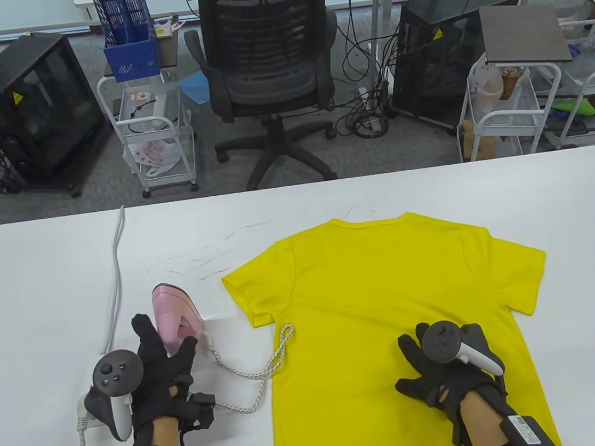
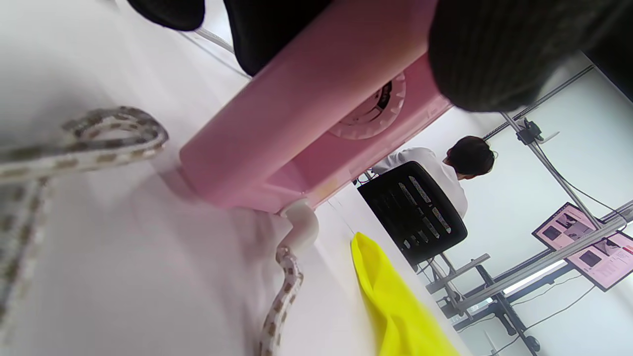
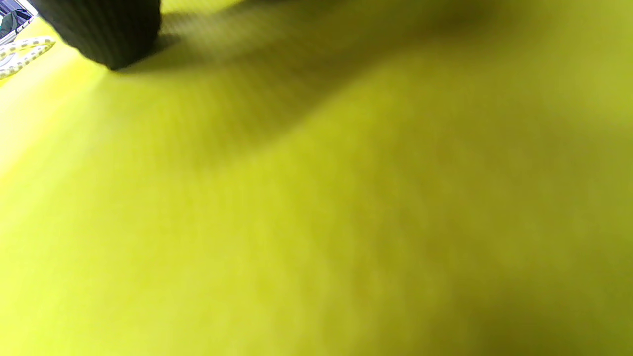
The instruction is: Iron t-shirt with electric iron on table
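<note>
A yellow t-shirt [image 1: 369,290] lies flat on the white table [image 1: 40,274], collar away from me. A pink electric iron [image 1: 173,312] stands just left of its sleeve, with a braided cord [image 1: 250,373] looping onto the shirt's edge. My left hand [image 1: 165,336] grips the iron's rear, fingers on one side and thumb on the other; the left wrist view shows gloved fingers [image 2: 494,54] against the pink body [image 2: 306,113]. My right hand [image 1: 407,363] rests flat on the shirt's lower part, fingers spread. In the right wrist view, one fingertip [image 3: 109,34] touches the yellow cloth [image 3: 346,198].
A grey-white cable [image 1: 116,276] runs from the table's far edge toward a white socket block [image 1: 86,413] by my left wrist. Beyond the table stand an office chair [image 1: 269,65], white trolleys [image 1: 159,137] and black cabinets [image 1: 32,108]. A person sits behind the chair [image 2: 460,163].
</note>
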`<act>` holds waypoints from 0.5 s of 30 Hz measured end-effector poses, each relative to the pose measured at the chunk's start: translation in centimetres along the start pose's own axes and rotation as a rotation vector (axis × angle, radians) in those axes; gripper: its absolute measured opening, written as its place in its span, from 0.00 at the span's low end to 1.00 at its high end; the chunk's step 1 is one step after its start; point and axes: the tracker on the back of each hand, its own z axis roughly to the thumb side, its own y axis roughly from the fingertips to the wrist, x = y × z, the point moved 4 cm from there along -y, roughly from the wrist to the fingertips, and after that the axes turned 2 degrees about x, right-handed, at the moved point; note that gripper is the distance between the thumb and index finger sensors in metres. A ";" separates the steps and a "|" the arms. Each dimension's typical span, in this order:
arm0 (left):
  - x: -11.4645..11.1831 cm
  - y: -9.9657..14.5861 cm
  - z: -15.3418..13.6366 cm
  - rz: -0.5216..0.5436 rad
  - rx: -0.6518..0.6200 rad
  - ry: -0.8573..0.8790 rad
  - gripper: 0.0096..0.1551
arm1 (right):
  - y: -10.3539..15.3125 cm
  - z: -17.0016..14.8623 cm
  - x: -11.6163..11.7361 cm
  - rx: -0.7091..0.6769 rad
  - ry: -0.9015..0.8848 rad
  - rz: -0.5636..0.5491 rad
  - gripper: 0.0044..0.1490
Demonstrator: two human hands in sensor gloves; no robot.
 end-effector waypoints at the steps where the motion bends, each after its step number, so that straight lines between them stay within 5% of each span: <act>1: 0.0 0.0 -0.1 -0.001 0.010 -0.006 0.60 | 0.0 0.0 0.0 0.000 0.000 -0.001 0.54; 9: 0.2 -0.1 -0.4 -0.009 0.053 -0.023 0.51 | 0.0 0.0 0.0 0.000 0.000 -0.001 0.54; 15: -0.1 -0.2 -0.5 0.006 0.078 -0.049 0.55 | 0.0 0.0 0.0 0.000 -0.001 0.000 0.54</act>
